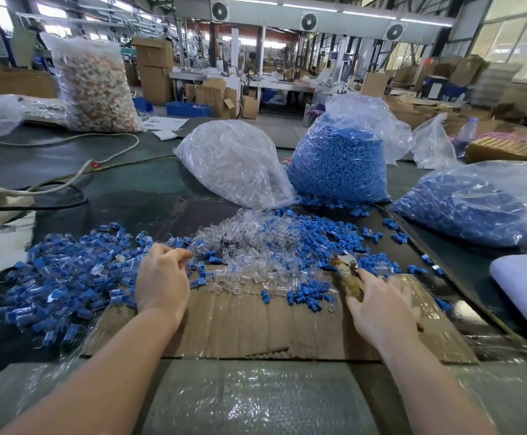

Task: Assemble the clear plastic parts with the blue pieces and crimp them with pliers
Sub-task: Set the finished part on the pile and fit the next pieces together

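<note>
Pliers (348, 274) under right hand (381, 312), beside clear parts (249, 246).

A white cable (77, 138) snakes across the dark table (136, 186), near a tall bag of pale pieces (94, 86).

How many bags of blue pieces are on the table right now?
2: one upright bag of blue pieces behind the loose pile, another lying at the right edge. More may sit out of frame.

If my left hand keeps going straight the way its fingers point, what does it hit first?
Most likely the loose clear plastic parts heaped just beyond the left hand; its fingertips point up and right toward that pile. Scattered blue pieces lie close by, so depth is uncertain.
</note>
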### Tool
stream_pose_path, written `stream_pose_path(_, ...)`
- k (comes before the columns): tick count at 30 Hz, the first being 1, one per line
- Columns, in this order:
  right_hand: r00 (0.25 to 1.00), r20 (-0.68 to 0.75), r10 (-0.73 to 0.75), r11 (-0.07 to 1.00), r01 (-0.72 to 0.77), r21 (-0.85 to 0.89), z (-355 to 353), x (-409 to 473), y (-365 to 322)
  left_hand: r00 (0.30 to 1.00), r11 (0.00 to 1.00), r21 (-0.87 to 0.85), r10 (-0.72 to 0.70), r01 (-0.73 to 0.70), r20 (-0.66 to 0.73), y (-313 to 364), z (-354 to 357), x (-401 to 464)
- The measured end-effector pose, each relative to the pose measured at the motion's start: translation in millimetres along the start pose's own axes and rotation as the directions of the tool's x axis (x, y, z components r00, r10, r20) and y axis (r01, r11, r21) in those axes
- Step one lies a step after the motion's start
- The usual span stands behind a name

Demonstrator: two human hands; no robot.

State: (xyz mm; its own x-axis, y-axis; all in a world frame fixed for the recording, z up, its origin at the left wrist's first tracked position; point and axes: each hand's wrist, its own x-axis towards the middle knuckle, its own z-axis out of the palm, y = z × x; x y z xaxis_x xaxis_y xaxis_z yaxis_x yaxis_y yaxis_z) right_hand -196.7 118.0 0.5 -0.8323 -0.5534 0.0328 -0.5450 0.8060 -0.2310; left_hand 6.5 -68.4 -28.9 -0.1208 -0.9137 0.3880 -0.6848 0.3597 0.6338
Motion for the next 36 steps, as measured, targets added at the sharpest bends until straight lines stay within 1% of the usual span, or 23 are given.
stream_pose_path(4,0.999,-0.021,-0.025,0.995,0.023,-0.093,10.5,-0.5,3.9,0.999,0.993,0.109,0.034,-0.035,0.011,1.4,3.7,-4.3)
stream_pose_path(5,0.999,-0.025,-0.028,0.995,0.025,-0.098,11.9,-0.6,4.0,0.999,0.992,0.117,0.047,-0.048,0.006,3.6,4.9,-5.8)
stream_pose_path(7,0.998,-0.051,-0.045,0.992,0.039,-0.119,13.5,-1.3,2.8,0.998,0.996,0.060,0.062,-0.062,0.004,10.4,7.2,-9.9)
stream_pose_path(9,0.981,-0.161,-0.105,0.990,0.087,-0.114,13.8,-4.0,0.8,0.995,0.995,-0.038,0.098,-0.097,0.010,19.2,10.6,-15.8)
stream_pose_path(11,0.923,-0.320,-0.212,0.977,0.201,-0.067,13.2,-8.0,-3.0,0.989,0.982,-0.123,0.148,-0.143,0.031,29.2,14.6,-23.4)
stream_pose_path(12,0.899,-0.353,-0.258,0.965,0.255,-0.057,13.1,-10.5,-5.0,0.983,0.974,-0.156,0.176,-0.166,0.050,34.1,16.4,-27.3)
stream_pose_path(14,0.897,-0.310,-0.315,0.948,0.315,-0.053,14.9,-14.0,-8.4,0.967,0.954,-0.212,0.237,-0.213,0.096,43.1,20.1,-35.0)
stream_pose_path(17,0.907,-0.226,-0.356,0.934,0.352,-0.060,17.9,-15.6,-11.1,0.934,0.916,-0.301,0.322,-0.267,0.152,54.6,24.5,-47.2)
stream_pose_path(19,0.897,-0.245,-0.368,0.927,0.376,-0.018,19.4,-15.9,-12.3,0.909,0.894,-0.336,0.371,-0.295,0.190,58.3,26.6,-54.9)
stream_pose_path(20,0.891,-0.267,-0.368,0.918,0.394,0.050,19.7,-15.9,-13.9,0.894,0.883,-0.357,0.394,-0.304,0.214,59.1,26.9,-58.1)
stream_pose_path(22,0.899,-0.270,-0.346,0.866,0.416,0.276,17.3,-15.8,-20.2,0.855,0.854,-0.399,0.452,-0.332,0.255,59.6,26.6,-62.5)
stream_pose_path(24,0.928,-0.172,-0.331,0.759,0.370,0.536,12.0,-15.5,-29.0,0.820,0.815,-0.455,0.508,-0.358,0.265,58.5,27.6,-63.5)
stream_pose_path(25,0.934,-0.113,-0.339,0.694,0.330,0.640,9.5,-16.2,-33.3,0.814,0.798,-0.494,0.516,-0.345,0.266,57.6,28.2,-63.5)
stream_pose_path(26,0.932,-0.067,-0.357,0.644,0.297,0.705,7.4,-17.0,-37.0,0.819,0.789,-0.532,0.504,-0.308,0.273,57.2,28.3,-63.6)
stream_pose_path(27,0.926,-0.031,-0.376,0.617,0.275,0.737,6.1,-17.7,-40.0,0.831,0.785,-0.564,0.478,-0.258,0.285,56.6,28.1,-63.4)
stream_pose_path(29,0.914,0.006,-0.405,0.595,0.258,0.761,5.1,-18.4,-44.3,0.855,0.780,-0.607,0.413,-0.154,0.315,55.9,27.9,-62.0)
stream_pose_path(31,0.910,0.017,-0.414,0.579,0.249,0.777,5.0,-19.0,-46.3,0.863,0.776,-0.626,0.369,-0.083,0.344,55.7,27.2,-60.5)
stream_pose_path(36,0.910,0.058,-0.410,0.569,0.206,0.796,4.4,-19.3,-48.0,0.847,0.780,-0.624,0.358,-0.040,0.393,58.2,23.7,-59.4)
